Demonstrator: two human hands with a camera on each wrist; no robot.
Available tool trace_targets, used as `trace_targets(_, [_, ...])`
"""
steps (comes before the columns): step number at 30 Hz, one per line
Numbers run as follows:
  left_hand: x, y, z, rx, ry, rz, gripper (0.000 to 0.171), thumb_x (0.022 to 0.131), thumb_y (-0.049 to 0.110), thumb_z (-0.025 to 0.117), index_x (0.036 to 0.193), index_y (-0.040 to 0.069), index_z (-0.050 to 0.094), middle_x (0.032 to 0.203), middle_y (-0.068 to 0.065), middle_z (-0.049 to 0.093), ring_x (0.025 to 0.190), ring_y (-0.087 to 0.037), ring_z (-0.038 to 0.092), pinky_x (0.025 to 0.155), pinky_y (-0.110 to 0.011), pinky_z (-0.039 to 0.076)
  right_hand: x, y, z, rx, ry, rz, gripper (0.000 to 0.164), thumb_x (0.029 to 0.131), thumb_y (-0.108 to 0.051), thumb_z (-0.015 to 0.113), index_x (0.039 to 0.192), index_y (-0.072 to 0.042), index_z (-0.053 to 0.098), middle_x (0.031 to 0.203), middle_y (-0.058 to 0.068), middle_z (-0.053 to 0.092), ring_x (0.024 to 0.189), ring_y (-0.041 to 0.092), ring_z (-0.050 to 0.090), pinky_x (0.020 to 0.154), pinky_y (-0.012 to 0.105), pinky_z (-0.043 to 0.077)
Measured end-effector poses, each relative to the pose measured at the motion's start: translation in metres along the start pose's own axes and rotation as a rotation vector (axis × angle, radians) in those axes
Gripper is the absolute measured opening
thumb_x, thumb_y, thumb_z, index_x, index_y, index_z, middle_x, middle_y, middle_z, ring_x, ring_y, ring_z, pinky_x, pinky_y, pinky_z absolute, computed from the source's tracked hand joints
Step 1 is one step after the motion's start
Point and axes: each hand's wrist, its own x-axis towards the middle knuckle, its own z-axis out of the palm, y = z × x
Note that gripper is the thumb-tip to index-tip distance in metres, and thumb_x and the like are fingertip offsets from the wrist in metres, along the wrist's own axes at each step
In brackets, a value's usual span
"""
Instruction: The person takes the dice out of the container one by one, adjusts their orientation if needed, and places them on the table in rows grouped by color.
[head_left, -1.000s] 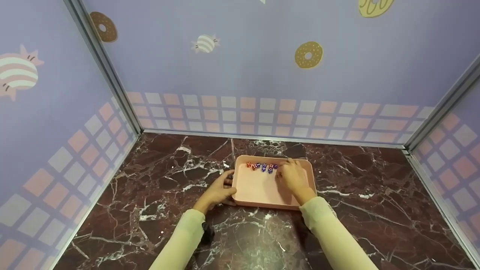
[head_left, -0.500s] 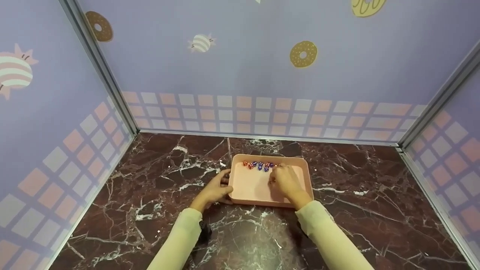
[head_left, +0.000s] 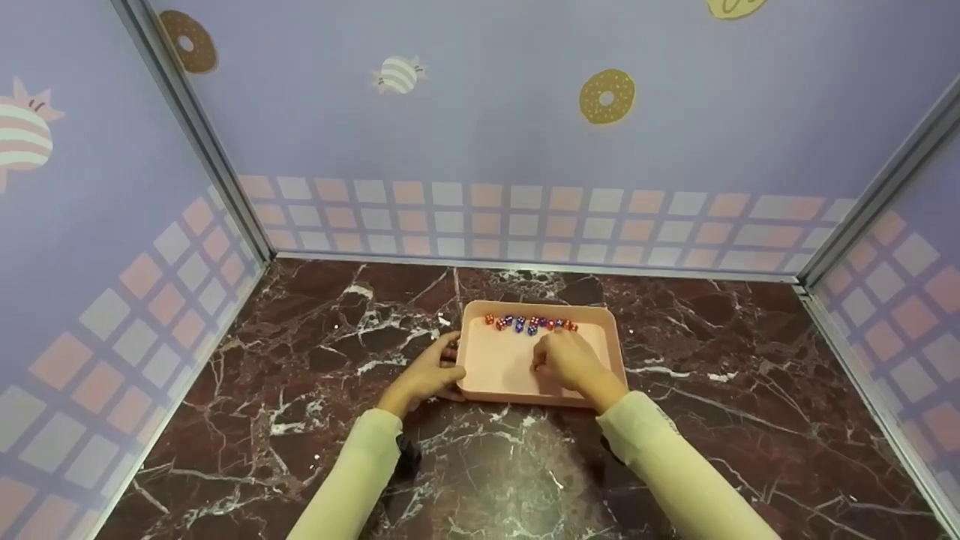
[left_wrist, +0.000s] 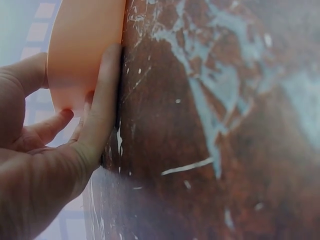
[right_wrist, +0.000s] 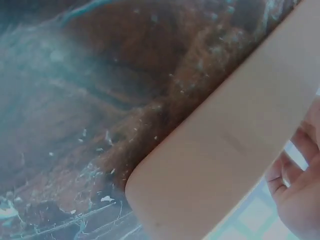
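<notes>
A shallow pink tray [head_left: 499, 371] rests on the marble-patterned table. Along its far inner side several small dice lie in an uneven row, red ones such as the red die [head_left: 490, 319] mixed with blue ones such as the blue die [head_left: 532, 330]. My left hand [head_left: 426, 373] holds the tray's left side; the left wrist view shows the thumb at its rim and fingers against the outer wall [left_wrist: 82, 50]. Over the tray's right half, my right hand [head_left: 574, 361] has curled fingers, its knuckles close to the dice. Its fingertips are hidden, so whether it pinches a die I cannot tell.
Dark red marble-patterned table [head_left: 735, 420] surrounds the tray. A lilac back wall [head_left: 495, 112] with checks and printed sweets stands behind it, and side walls close off left and right. In the right wrist view the tray's wall [right_wrist: 225, 135] hides the dice.
The right hand has drawn back slightly from the row, and more red and blue dice show at its right end. The left hand stays at the tray's side. The head view has shifted slightly.
</notes>
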Motion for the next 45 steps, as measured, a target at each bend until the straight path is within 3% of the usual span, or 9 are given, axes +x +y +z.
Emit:
trace_targets(5, [0.001, 0.002, 0.001, -0.009, 0.012, 0.004, 0.085, 0.085, -0.009, 0.056, 0.165, 0.001, 0.027, 0.136, -0.032, 0.048, 0.103, -0.037, 0.066, 0.074, -0.05, 0.069, 0.001, -0.005, -0.007, 0.089, -0.003, -0.063, 0.005, 0.081, -0.005, 0.086, 0.081, -0.009, 0.083, 0.083, 0.003, 0.08, 0.086, 0.032, 0.067, 0.081, 0.047, 0.057])
trace_targets(10, [0.006, 0.002, 0.002, -0.007, -0.001, 0.01, 0.085, 0.086, -0.008, 0.056, 0.165, 0.0, 0.026, 0.137, -0.032, 0.048, 0.106, -0.037, 0.064, 0.074, -0.051, 0.069, 0.001, -0.021, -0.021, 0.161, 0.056, -0.09, 0.006, 0.084, -0.007, 0.084, 0.089, -0.01, 0.084, 0.088, 0.001, 0.08, 0.089, 0.031, 0.066, 0.081, 0.046, 0.055])
trace_targets(14, [0.004, 0.0, 0.0, 0.0, 0.001, 0.005, 0.083, 0.087, -0.008, 0.056, 0.164, -0.001, 0.025, 0.139, -0.033, 0.047, 0.108, -0.038, 0.065, 0.074, -0.052, 0.069, -0.004, -0.043, -0.023, 0.185, 0.089, -0.169, 0.006, 0.086, -0.007, 0.084, 0.091, -0.01, 0.083, 0.09, 0.001, 0.08, 0.087, 0.029, 0.065, 0.08, 0.042, 0.055])
trace_targets(19, [0.001, 0.002, -0.002, 0.021, 0.003, 0.028, 0.08, 0.091, -0.006, 0.057, 0.165, -0.001, 0.025, 0.141, -0.034, 0.047, 0.112, -0.039, 0.064, 0.077, -0.052, 0.069, -0.017, -0.077, -0.012, 0.221, 0.019, -0.262, 0.006, 0.089, -0.012, 0.084, 0.095, -0.012, 0.082, 0.091, -0.002, 0.078, 0.084, 0.023, 0.062, 0.076, 0.033, 0.054])
trace_targets(24, [0.001, 0.002, -0.002, 0.014, -0.006, 0.031, 0.079, 0.094, -0.006, 0.056, 0.166, 0.001, 0.026, 0.141, -0.032, 0.049, 0.112, -0.037, 0.065, 0.08, -0.052, 0.069, -0.026, -0.1, 0.004, 0.153, -0.033, -0.31, 0.006, 0.089, -0.015, 0.084, 0.095, -0.015, 0.082, 0.092, -0.004, 0.076, 0.085, 0.015, 0.065, 0.077, 0.03, 0.06])
trace_targets(32, [-0.001, -0.002, -0.002, 0.008, -0.021, 0.021, 0.073, 0.102, -0.002, 0.057, 0.168, 0.004, 0.026, 0.14, -0.03, 0.049, 0.113, -0.036, 0.065, 0.083, -0.052, 0.068, -0.036, -0.104, 0.027, 0.103, -0.055, -0.287, 0.01, 0.086, -0.009, 0.084, 0.093, -0.014, 0.08, 0.092, -0.003, 0.076, 0.082, 0.014, 0.072, 0.075, 0.027, 0.064])
trace_targets(45, [0.0, -0.005, -0.004, 0.01, -0.018, 0.034, 0.073, 0.1, -0.001, 0.057, 0.167, 0.002, 0.028, 0.139, -0.031, 0.049, 0.112, -0.036, 0.064, 0.082, -0.052, 0.068, -0.036, -0.102, 0.044, 0.096, -0.086, -0.215, 0.017, 0.086, -0.006, 0.082, 0.099, -0.017, 0.08, 0.1, -0.004, 0.078, 0.091, 0.016, 0.074, 0.079, 0.033, 0.066])
